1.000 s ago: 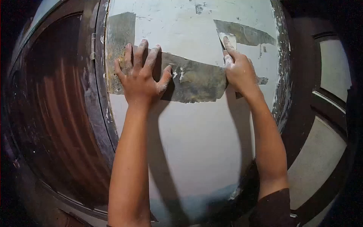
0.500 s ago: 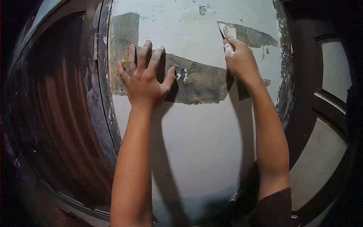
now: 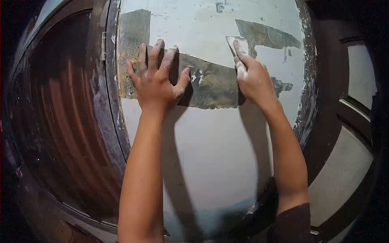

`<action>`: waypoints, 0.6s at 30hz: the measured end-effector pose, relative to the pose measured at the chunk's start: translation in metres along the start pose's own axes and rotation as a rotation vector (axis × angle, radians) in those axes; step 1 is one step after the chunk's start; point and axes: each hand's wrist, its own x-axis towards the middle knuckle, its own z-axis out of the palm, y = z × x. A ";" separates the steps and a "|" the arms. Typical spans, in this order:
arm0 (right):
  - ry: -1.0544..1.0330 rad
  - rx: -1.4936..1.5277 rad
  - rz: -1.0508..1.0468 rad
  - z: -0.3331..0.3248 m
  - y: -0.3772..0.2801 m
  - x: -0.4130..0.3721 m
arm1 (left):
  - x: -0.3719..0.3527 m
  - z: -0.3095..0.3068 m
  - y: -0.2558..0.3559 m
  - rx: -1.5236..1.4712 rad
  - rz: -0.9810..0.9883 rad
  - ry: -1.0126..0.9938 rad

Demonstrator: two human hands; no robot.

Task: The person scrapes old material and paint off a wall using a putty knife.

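My left hand (image 3: 156, 83) lies flat with spread fingers on the wall panel (image 3: 221, 154), over a grey-brown bare patch (image 3: 212, 87). White dust coats its fingertips. My right hand (image 3: 255, 79) is closed around a putty knife (image 3: 238, 42), thumb side up, with the index finger along the blade. The blade rests against the white paint, just left of another bare strip (image 3: 269, 36) at the upper right. Most of the knife's handle is hidden inside my fist. White paint remains around the ragged edges of the bare patches.
A dark wooden frame with a metal hinge (image 3: 103, 46) borders the panel at left, beside a brown door (image 3: 60, 121). On the right, a paint-spotted post (image 3: 306, 77) stands before a dark door with pale panes (image 3: 344, 174).
My right hand and the putty knife have moved slightly left and down, away from the upper right bare strip. My left hand stays in place on the panel.
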 end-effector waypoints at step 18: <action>0.044 0.066 0.021 0.016 -0.033 -0.008 | -0.003 0.003 -0.003 0.000 -0.001 0.008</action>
